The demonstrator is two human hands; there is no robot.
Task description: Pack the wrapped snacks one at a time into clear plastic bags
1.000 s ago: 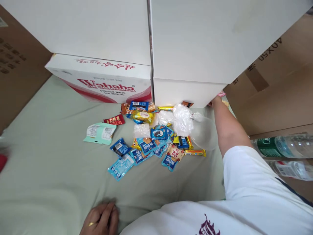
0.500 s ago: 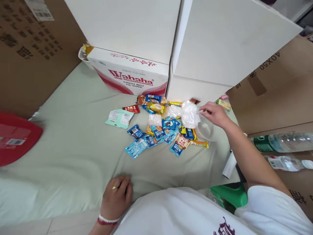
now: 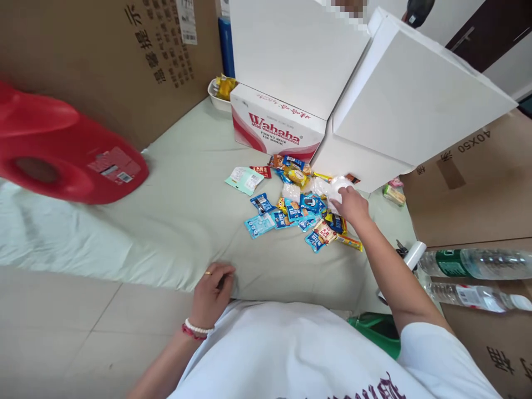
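My right hand (image 3: 352, 208) is at the right side of a pile of snack packets, its thumb and fingers closed on a crumpled white plastic bag (image 3: 338, 187). Blue snack packets (image 3: 294, 209) lie just left of it, with a beige-and-red packet (image 3: 325, 231) and a thin yellow stick packet (image 3: 349, 242) in front. A pale green packet (image 3: 245, 180) and a red packet (image 3: 261, 171) lie at the pile's left. My left hand (image 3: 214, 291) rests on the near edge of the cloth, fingers curled in, with nothing visible in them.
A white Wahaha carton (image 3: 278, 124) and tall white boxes (image 3: 374, 105) stand behind the pile. At left is a large red jug (image 3: 75, 149). Clear plastic bottles (image 3: 490, 263) lie at right, beside a white roll (image 3: 414, 255). A white bowl (image 3: 220, 102) stands at the back.
The view has turned left, showing more of the red jug. My right hand has moved in over the white plastic bag; the clear round container beside it no longer shows. My left hand stays curled.
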